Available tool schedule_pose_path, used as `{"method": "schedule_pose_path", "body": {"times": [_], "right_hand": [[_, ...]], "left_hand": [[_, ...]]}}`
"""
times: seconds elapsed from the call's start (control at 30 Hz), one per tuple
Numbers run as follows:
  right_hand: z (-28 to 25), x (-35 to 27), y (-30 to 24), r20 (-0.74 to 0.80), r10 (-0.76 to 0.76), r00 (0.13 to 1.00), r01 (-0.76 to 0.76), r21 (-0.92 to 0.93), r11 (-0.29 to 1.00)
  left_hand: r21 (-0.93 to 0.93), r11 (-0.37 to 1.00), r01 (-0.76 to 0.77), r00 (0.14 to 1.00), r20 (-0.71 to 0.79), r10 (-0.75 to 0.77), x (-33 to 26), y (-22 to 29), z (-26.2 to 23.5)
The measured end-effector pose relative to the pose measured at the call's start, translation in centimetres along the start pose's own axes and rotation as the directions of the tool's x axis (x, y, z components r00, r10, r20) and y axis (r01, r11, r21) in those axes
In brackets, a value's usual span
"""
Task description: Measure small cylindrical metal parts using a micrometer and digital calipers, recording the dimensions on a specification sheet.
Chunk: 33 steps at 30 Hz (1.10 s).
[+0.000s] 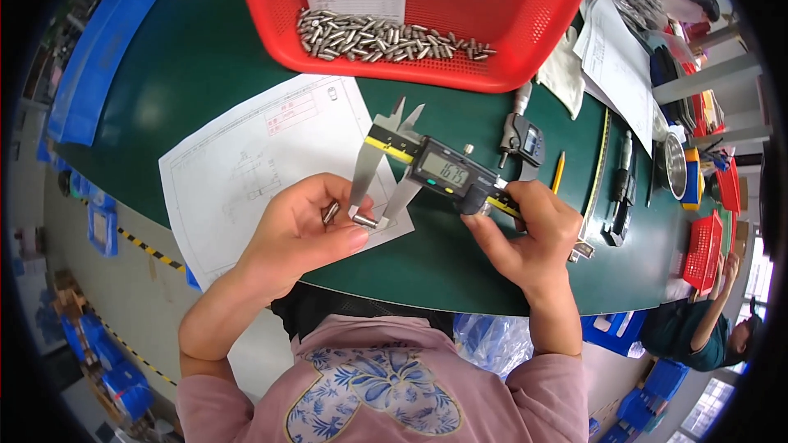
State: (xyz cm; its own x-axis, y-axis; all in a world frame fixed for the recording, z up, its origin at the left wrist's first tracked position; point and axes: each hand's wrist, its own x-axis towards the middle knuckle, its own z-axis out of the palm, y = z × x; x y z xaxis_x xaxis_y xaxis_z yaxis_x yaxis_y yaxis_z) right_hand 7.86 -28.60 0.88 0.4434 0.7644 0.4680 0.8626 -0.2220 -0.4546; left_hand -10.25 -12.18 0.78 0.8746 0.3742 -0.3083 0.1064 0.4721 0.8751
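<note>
**Steel pin held between caliper jaws**

The left hand point(300, 230) pinches a small silver cylindrical steel pin point(364, 220) between thumb and fingertips, its grip closed on the pin, with a 2nd similar pin point(330, 212) tucked against the fingers. The right hand point(525, 234) has its grip closed around the beam of a grey digital caliper with a yellow stripe and lit display point(439, 171); its thumb rests near the slider. The caliper's lower jaws stand on either side of the pinched pin, above a white printed drawing sheet point(246, 164) on the dark green worktop point(189, 57). Beyond, a red plastic basket point(525, 25) holds a heap of similar pins. A grey digital micrometer point(522, 138) and a yellow pencil point(558, 172) lie just right of the caliper.
</note>
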Motion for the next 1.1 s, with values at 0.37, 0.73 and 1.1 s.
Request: {"method": "schedule_pose_path", "body": {"times": [0.37,0.73,1.1], "right_hand": [[-0.4,0.3,0.9,-0.049,0.147,0.988,-0.148,-0.008,0.989],[-1.1,0.4,1.3,-0.109,0.168,0.98,-0.172,-0.026,0.985],[-0.9,0.7,1.7,-0.15,0.191,0.97,-0.198,-0.034,0.98]], "left_hand": [[-0.135,0.98,0.148,0.989,0.015,-0.148,3.3,1.4,-0.6],[0.979,0.192,-0.072,0.811,-0.054,0.583,15.1,3.1,-2.6],[0.586,0.806,-0.09,0.986,-0.062,0.156,10.4,2.8,-0.7]]}}
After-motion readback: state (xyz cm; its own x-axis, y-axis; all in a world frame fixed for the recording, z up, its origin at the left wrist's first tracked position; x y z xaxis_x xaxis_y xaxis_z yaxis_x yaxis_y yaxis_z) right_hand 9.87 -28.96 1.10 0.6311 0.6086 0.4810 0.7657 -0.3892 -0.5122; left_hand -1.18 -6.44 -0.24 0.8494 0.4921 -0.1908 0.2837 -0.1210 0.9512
